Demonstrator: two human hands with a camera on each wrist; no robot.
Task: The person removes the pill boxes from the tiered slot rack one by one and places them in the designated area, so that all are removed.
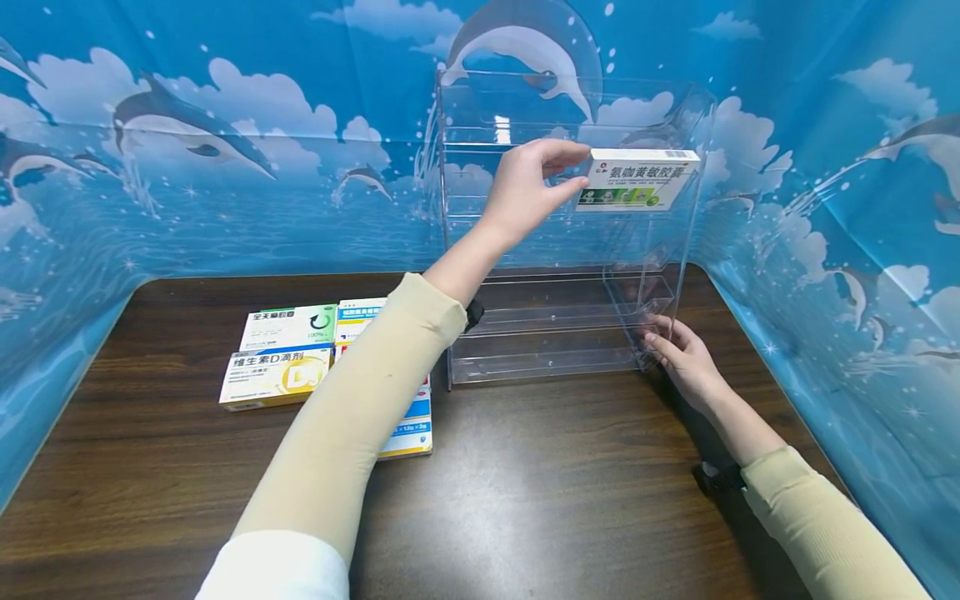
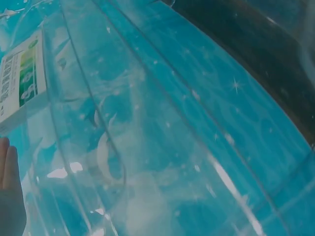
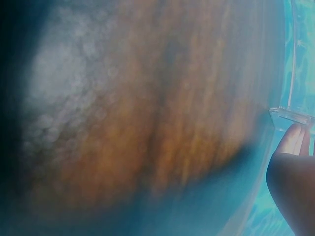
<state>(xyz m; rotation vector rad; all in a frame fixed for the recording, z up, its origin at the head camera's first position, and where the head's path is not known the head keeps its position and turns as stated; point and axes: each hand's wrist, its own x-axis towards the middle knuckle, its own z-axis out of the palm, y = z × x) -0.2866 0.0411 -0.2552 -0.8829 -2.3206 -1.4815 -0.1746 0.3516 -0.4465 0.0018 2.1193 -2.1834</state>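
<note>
A clear acrylic tiered rack (image 1: 547,367) stands at the back of the table. My left hand (image 1: 528,187) pinches the left end of a white and green medicine box (image 1: 637,179), thumb at its front and fingers by the top corner. The box stands upright at the rack's upper right, its printed face toward me. In the left wrist view, the medicine box (image 2: 24,78) shows beside the fingers (image 2: 9,164) at the left edge. Low at the rack's right side, my right hand (image 1: 686,362) grips the bottom front corner; its fingertips are partly hidden behind the clear panel.
To the left lie several medicine boxes: a white and green box (image 1: 288,327), a yellow and white vitamin D box (image 1: 277,379), and blue and white boxes (image 1: 412,429) partly hidden by my left forearm. A blue dolphin-print curtain (image 1: 262,208) surrounds the dark wooden table (image 1: 525,483).
</note>
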